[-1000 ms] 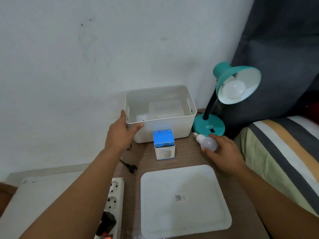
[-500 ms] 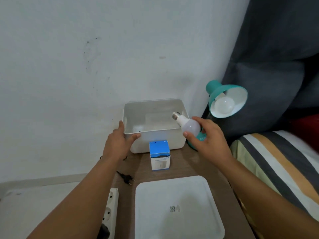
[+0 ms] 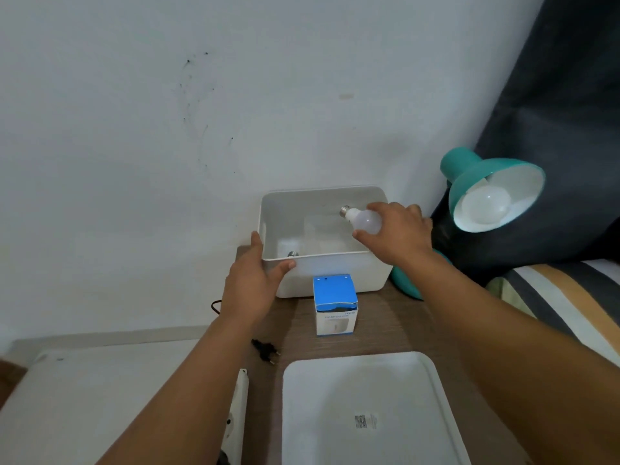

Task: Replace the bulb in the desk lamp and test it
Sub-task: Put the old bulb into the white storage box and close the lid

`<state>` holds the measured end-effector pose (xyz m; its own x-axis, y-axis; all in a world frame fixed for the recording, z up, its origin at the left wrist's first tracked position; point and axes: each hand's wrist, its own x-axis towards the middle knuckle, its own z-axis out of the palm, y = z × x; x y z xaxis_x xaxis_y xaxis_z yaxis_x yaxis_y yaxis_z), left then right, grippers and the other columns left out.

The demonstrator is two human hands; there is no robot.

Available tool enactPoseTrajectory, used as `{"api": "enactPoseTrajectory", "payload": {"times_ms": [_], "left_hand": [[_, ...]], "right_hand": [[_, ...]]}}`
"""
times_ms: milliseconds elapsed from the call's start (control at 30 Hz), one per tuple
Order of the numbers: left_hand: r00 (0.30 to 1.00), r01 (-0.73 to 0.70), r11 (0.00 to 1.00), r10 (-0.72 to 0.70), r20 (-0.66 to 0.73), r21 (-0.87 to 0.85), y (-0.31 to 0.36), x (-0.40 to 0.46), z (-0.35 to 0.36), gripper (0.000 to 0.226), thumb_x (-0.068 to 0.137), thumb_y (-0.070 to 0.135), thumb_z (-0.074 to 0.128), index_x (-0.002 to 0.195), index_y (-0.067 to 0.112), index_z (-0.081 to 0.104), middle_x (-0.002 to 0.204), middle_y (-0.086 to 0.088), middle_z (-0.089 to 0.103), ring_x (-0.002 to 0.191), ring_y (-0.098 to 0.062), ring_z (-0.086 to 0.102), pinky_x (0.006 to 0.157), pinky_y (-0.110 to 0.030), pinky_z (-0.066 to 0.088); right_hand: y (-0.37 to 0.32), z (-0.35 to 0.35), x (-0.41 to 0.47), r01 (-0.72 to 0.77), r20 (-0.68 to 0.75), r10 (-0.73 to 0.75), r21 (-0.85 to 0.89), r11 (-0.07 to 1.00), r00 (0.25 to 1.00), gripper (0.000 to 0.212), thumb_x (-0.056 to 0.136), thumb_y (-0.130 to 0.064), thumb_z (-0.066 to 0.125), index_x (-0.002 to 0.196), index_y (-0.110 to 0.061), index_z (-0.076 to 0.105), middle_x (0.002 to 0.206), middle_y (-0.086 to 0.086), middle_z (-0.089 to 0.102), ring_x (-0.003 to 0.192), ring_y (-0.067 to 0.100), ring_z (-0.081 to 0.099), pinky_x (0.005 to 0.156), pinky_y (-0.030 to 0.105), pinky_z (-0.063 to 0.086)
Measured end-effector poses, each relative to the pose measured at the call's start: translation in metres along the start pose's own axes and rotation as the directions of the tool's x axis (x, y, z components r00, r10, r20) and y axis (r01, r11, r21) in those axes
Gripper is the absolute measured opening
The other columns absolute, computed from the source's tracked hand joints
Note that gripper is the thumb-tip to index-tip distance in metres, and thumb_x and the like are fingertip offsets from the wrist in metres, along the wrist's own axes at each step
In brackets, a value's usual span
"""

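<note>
Gripped the near left corner of the white bin [image 3: 335, 275] with the left hand [image 3: 250, 283], held a spare bulb [image 3: 364, 219] over its open top in the right hand [image 3: 399, 234], beside the teal lamp [image 3: 483, 182] with its own fitted bulb [image 3: 484, 208].

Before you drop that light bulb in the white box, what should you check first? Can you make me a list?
1. Bulb held firmly: ok. The right hand has its fingers around the loose bulb.
2. Bulb over the box: ok. It hangs above the open white box, screw end pointing left.
3. Box kept steady: ok. The left hand grips its front left corner.
4. Landing spot free: cannot tell. A metal screw base shows in the box's front left; the middle looks bare.
5. Lamp has a bulb: ok. A bulb sits in the teal lamp shade.
6. Lamp plugged in: not ok. A black plug lies loose on the table.
</note>
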<state>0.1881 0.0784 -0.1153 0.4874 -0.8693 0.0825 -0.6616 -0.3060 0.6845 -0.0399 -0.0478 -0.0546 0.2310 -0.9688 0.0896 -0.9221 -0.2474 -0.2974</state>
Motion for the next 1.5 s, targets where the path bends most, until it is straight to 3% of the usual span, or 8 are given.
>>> {"api": "enactPoseTrajectory", "payload": {"times_ms": [333, 633, 833, 1033, 1133, 1233, 1333, 1500], "left_hand": [[1.000, 0.012, 0.998, -0.012, 0.000, -0.058, 0.002, -0.005, -0.001, 0.092, 0.088, 0.060, 0.063, 0.159, 0.025, 0.017, 0.111, -0.006, 0.068, 0.105, -0.023, 0.062, 0.083, -0.034, 0.049], [0.999, 0.041, 0.998, -0.040, 0.032, -0.057, 0.004, -0.006, -0.005, 0.095, 0.087, 0.061, 0.064, 0.160, 0.025, 0.015, 0.122, -0.008, 0.067, 0.115, -0.027, 0.060, 0.097, -0.045, 0.051], [0.994, 0.033, 0.999, -0.035, 0.100, 0.024, 0.013, -0.005, -0.015, 0.094, 0.090, 0.057, 0.064, 0.160, 0.024, 0.011, 0.143, -0.009, 0.055, 0.129, -0.030, 0.053, 0.102, -0.044, 0.048], [0.997, -0.009, 1.000, 0.007, 0.071, 0.020, 0.023, -0.029, -0.030, 0.092, 0.094, 0.041, 0.065, 0.161, 0.019, 0.005, 0.155, -0.010, 0.042, 0.140, -0.029, 0.041, 0.112, -0.042, 0.039], [0.996, -0.083, 0.996, 0.083, -0.011, 0.026, 0.028, -0.064, -0.036, 0.083, 0.097, 0.033, 0.063, 0.160, 0.017, 0.011, 0.159, -0.009, 0.036, 0.145, -0.026, 0.035, 0.114, -0.035, 0.032], [0.989, -0.149, 0.989, 0.149, -0.014, -0.002, 0.021, -0.106, -0.032, 0.075, 0.098, 0.030, 0.061, 0.159, 0.022, 0.019, 0.146, -0.011, 0.049, 0.132, -0.025, 0.047, 0.100, -0.024, 0.035], [0.987, -0.115, 0.993, 0.116, 0.116, -0.012, 0.007, -0.147, -0.020, 0.072, 0.097, 0.039, 0.061, 0.158, 0.024, 0.026, 0.140, -0.006, 0.053, 0.116, -0.021, 0.058, 0.099, -0.031, 0.044], [0.929, -0.028, 1.000, 0.021, 0.369, 0.013, -0.021, -0.213, 0.006, 0.080, 0.094, 0.052, 0.060, 0.159, 0.022, 0.023, 0.164, 0.000, 0.027, 0.148, -0.017, 0.028, 0.120, -0.034, 0.024]], "right_hand": [[0.003, 0.007, 0.012, -0.032, 0.057, 0.034, -0.021, 0.999, 0.998, 0.069, 0.081, -0.063, 0.066, 0.138, -0.026, 0.056, 0.135, 0.000, 0.051, 0.125, 0.031, 0.040, 0.093, 0.044, 0.039], [0.005, 0.009, 0.011, -0.031, 0.043, 0.031, -0.008, 0.999, 0.999, 0.072, 0.084, -0.062, 0.064, 0.145, -0.026, 0.048, 0.142, 0.000, 0.049, 0.128, 0.032, 0.039, 0.096, 0.045, 0.039], [0.009, 0.006, -0.011, 0.033, -0.083, -0.027, 0.070, 0.997, 0.996, 0.062, 0.096, -0.056, 0.049, 0.150, -0.027, 0.041, 0.148, 0.003, 0.045, 0.132, 0.033, 0.039, 0.102, 0.048, 0.037], [0.027, 0.003, -0.065, 0.184, -0.268, -0.126, 0.202, 0.962, 0.955, 0.051, 0.095, -0.042, 0.059, 0.141, -0.022, 0.052, 0.139, 0.003, 0.054, 0.121, 0.031, 0.048, 0.098, 0.049, 0.043], [0.044, 0.008, -0.097, 0.196, -0.218, -0.142, 0.249, 0.949, 0.966, 0.052, 0.094, -0.042, 0.062, 0.142, -0.023, 0.052, 0.137, 0.003, 0.056, 0.120, 0.030, 0.048, 0.101, 0.046, 0.043], [0.065, 0.017, -0.136, 0.163, -0.097, -0.138, 0.339, 0.927, 0.986, 0.056, 0.093, -0.042, 0.065, 0.145, -0.024, 0.050, 0.142, 0.002, 0.053, 0.130, 0.026, 0.044, 0.107, 0.033, 0.032], [0.088, 0.029, -0.179, 0.103, 0.046, -0.127, 0.349, 0.931, 0.991, 0.069, 0.091, -0.053, 0.064, 0.150, -0.024, 0.044, 0.151, 0.001, 0.047, 0.141, 0.023, 0.039, 0.113, 0.031, 0.026], [0.122, 0.053, -0.241, -0.013, 0.314, -0.089, 0.309, 0.951, 0.945, 0.096, 0.081, -0.067, 0.066, 0.158, -0.029, 0.023, 0.165, -0.004, 0.024, 0.150, 0.017, 0.025, 0.121, 0.033, 0.021]]}}
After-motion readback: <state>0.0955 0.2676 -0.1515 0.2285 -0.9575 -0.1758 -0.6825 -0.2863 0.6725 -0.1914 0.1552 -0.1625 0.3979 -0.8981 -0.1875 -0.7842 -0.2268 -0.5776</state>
